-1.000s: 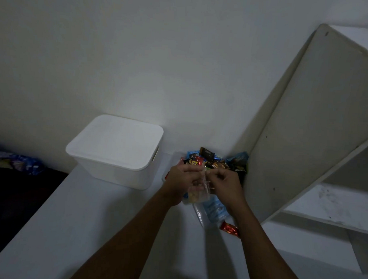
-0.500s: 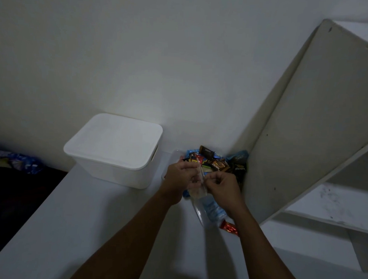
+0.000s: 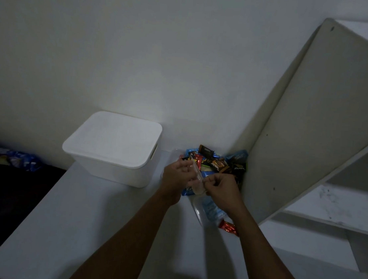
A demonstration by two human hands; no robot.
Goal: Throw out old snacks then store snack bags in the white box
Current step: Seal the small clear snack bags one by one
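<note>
So the small clear packet (image 3: 198, 181) is held up in the air just right of the white box (image 3: 114, 145), pinched from both sides: the left hand (image 3: 175, 178) has it between thumb and fingertips, and the right hand (image 3: 223, 188) nips its other edge with the rest of its fingers curled in. Both forearms reach in from the bottom and meet at the packet, wrists pretty straight. Right behind and under the hands is the snack pile (image 3: 217, 163), brown, red and blue wrappers heaped in what looks like a clear tub (image 3: 196, 210). It's too jumbled and dark to count. The pile is jammed between the box and the side panel of a white shelf unit (image 3: 304, 122), so it's a tight spot. One red wrapper (image 3: 228, 227) lies on its own on the white table (image 3: 72, 208), to the right of the box and nearer the camera. There's one box, lid on, against the wall. Way off to the left of it, past the table edge, there's one blue bag (image 3: 17, 160) in the dark.
</note>
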